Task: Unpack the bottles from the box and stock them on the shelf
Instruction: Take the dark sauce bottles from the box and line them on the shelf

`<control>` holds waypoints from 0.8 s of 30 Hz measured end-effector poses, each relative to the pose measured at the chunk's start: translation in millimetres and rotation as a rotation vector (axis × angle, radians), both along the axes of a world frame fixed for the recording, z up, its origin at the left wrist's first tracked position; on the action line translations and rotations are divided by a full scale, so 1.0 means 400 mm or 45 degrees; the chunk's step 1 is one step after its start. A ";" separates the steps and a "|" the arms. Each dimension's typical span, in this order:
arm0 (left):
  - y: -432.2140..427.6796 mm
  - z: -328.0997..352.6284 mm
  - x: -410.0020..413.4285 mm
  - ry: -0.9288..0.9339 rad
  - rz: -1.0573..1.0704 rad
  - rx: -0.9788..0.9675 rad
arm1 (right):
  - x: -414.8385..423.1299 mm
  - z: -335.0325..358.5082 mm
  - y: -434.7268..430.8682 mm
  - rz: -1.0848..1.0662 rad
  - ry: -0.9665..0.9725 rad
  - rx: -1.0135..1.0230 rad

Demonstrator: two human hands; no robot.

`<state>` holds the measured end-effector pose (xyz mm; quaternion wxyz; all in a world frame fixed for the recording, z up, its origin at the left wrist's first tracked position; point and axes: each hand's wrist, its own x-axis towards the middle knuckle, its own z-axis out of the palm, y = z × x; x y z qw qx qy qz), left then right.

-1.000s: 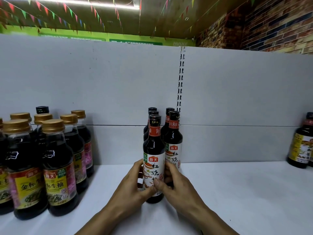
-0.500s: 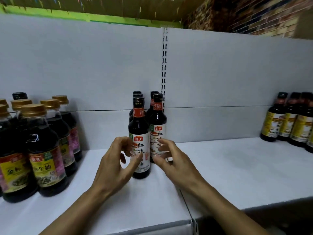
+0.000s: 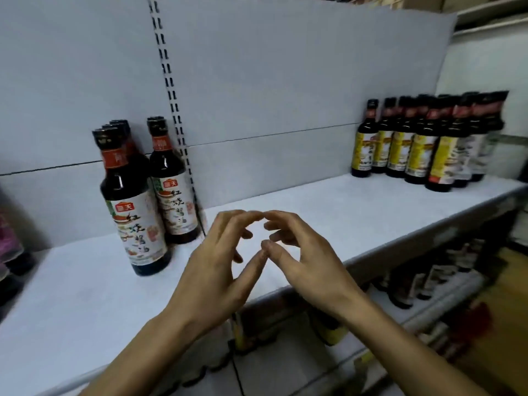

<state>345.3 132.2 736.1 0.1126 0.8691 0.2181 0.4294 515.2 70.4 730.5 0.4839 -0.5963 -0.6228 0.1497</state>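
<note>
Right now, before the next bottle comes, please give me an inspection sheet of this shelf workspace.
Surface: white shelf board, bottles standing left and right.
Job's things: dark glass sauce bottles with white labels and red neck bands, upright, grouped by the back panel; box not in view.
Clutter: dark bottles with yellow labels, grouped at far right.
Grippers: left hand and right hand hold nothing, fingertips touching.
Cables: nothing seen.
Surroundings: pale back panel with slotted upright; blurred lower shelf of bottles.
</note>
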 end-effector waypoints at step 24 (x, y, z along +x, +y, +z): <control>-0.508 -0.481 0.763 0.503 -0.651 -0.623 | 0.653 -0.418 -0.741 -0.706 0.335 -0.465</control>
